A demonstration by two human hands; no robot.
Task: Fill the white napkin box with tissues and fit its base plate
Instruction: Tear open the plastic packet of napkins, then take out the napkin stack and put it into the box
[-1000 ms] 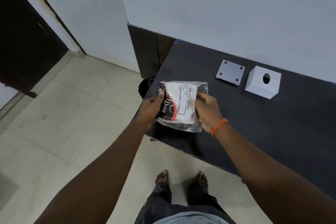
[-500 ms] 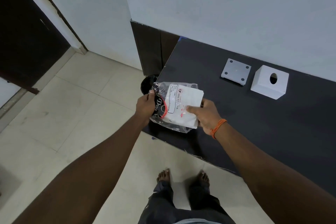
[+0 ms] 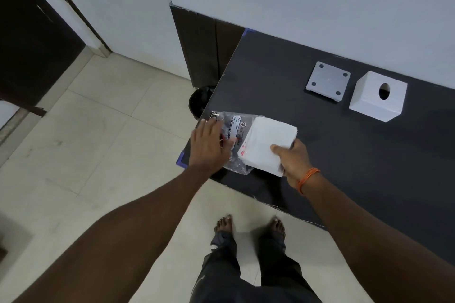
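Note:
A white stack of tissues is out of its wrapper, gripped at its near right edge by my right hand above the dark table's front left corner. The clear plastic wrapper with printed labels lies flat on that corner. My left hand rests palm-down on it with fingers spread. Far back on the table stands the white napkin box, with a round hole in its upper face. The grey square base plate, with a dark dot in each corner, lies just left of the box.
A black bin stands on the tiled floor against the table's left side. A dark panel and white wall lie behind the table. A dark doorway is at far left. My bare feet are by the table's front edge.
My right hand has pulled the tissue stack out of the wrapper toward the right. The empty wrapper has dropped onto the table corner, and my left hand has flattened on top of it.

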